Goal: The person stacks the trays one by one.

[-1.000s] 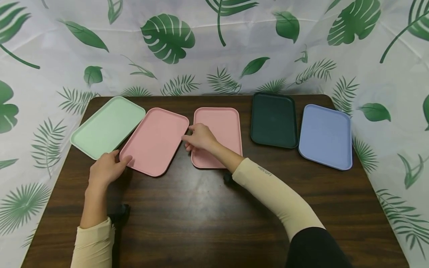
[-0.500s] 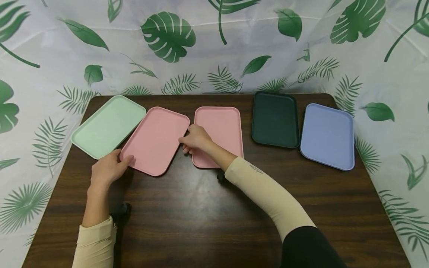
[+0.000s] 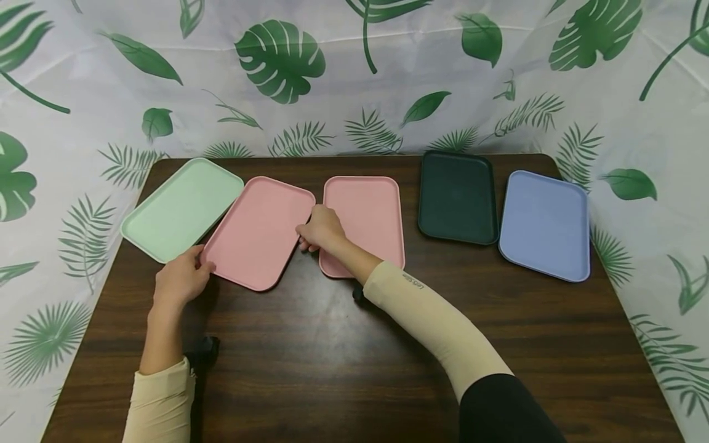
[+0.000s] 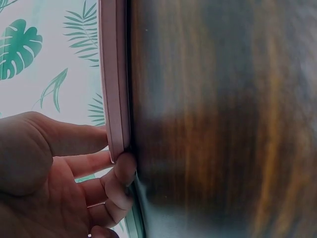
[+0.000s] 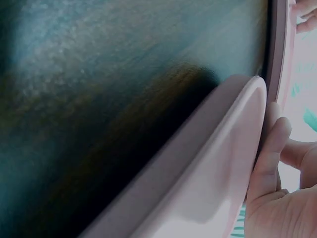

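I see the left hand [image 3: 180, 280] pinching the near-left corner of the smooth, slanted pink tray [image 3: 257, 231], at left on the wood-grained table [image 3: 332, 369]; the right hand [image 3: 321, 227] pinches its raised right rim.

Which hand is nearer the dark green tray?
Right. The right hand is left of the dark green tray, at the right edge of the left pink tray; the left hand is farther left, at that tray's near-left corner.

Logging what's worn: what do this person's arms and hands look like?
The left hand and right hand are bare. Each arm wears a cream sleeve; the right sleeve has dark lettering and meets black fabric. Small black objects show beside both arms.
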Demonstrator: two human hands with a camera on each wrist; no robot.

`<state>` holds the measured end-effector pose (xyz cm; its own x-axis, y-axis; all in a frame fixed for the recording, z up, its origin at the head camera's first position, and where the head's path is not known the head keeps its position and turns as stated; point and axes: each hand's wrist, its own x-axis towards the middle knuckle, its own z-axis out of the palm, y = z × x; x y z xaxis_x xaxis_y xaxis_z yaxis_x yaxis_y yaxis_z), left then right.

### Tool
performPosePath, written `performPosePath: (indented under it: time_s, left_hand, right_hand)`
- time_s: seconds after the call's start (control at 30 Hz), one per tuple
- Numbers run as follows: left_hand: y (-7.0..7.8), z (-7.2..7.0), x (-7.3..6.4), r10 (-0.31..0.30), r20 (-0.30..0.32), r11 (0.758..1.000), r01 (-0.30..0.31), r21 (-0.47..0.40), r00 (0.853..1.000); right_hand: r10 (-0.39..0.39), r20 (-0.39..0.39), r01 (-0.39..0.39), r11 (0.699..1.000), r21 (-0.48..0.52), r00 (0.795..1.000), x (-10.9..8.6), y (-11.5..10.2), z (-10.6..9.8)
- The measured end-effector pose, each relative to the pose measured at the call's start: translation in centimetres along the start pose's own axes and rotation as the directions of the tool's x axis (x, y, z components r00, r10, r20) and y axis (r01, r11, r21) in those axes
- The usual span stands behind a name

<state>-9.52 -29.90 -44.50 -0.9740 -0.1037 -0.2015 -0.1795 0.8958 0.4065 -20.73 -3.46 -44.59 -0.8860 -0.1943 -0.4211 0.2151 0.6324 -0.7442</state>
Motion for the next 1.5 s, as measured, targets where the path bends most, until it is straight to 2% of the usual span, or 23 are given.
performPosePath:
  time_s: [0.17, 0.37, 0.6, 0.83, 1.0, 1.13, 1.3, 1.37, 1.5]
  left_hand:
    - [-0.1, 0.0, -0.1, 0.004, -0.014, 1.000, -0.004, -0.008, 1.000]
    - [-0.4, 0.2, -0.3, 0.021, -0.037, 0.999, -0.022, -0.024, 0.999]
    - [-0.3, 0.1, -0.3, 0.036, -0.027, 0.998, -0.037, -0.048, 0.999]
    - [-0.1, -0.1, -0.8, 0.040, -0.036, 0.996, -0.043, -0.073, 0.999]
    - [0.5, -0.3, -1.3, 0.041, -0.036, 0.994, -0.044, -0.097, 0.999]
    - [1.0, -0.5, -1.6, 0.064, -0.062, 0.991, -0.070, -0.117, 0.996]
    - [1.7, -0.7, -1.9, 0.101, -0.095, 0.982, -0.115, -0.147, 0.990]
    - [1.9, -0.6, -1.9, 0.114, -0.105, 0.977, -0.130, -0.167, 0.988]
    - [2.5, -0.3, -1.9, 0.131, -0.139, 0.964, -0.159, -0.215, 0.982]
  right_hand:
    - [-0.019, -0.002, 0.019, 1.000, -0.010, 1.000, -0.1, 0.2, 0.2]
    - [0.001, -0.002, -0.001, 1.000, 0.004, 1.000, 0.0, 0.3, 0.3]
    - [0.003, -0.004, -0.003, 0.998, 0.063, 1.000, 0.2, 0.5, 0.0]
    - [-0.026, -0.013, 0.028, 0.992, 0.124, 1.000, 0.2, 0.6, -0.3]
    - [-0.028, -0.005, 0.028, 0.989, 0.144, 1.000, 0.1, 0.6, -1.1]
    - [-0.043, -0.011, 0.044, 0.989, 0.141, 0.999, -0.2, 0.8, -2.0]
    - [-0.106, -0.019, 0.107, 0.986, 0.125, 0.994, -0.6, 1.3, -3.1]
    - [-0.126, -0.023, 0.128, 0.981, 0.148, 0.992, -0.7, 1.4, -3.6]
    - [-0.115, -0.016, 0.115, 0.969, 0.216, 0.993, -0.8, 1.5, -4.8]
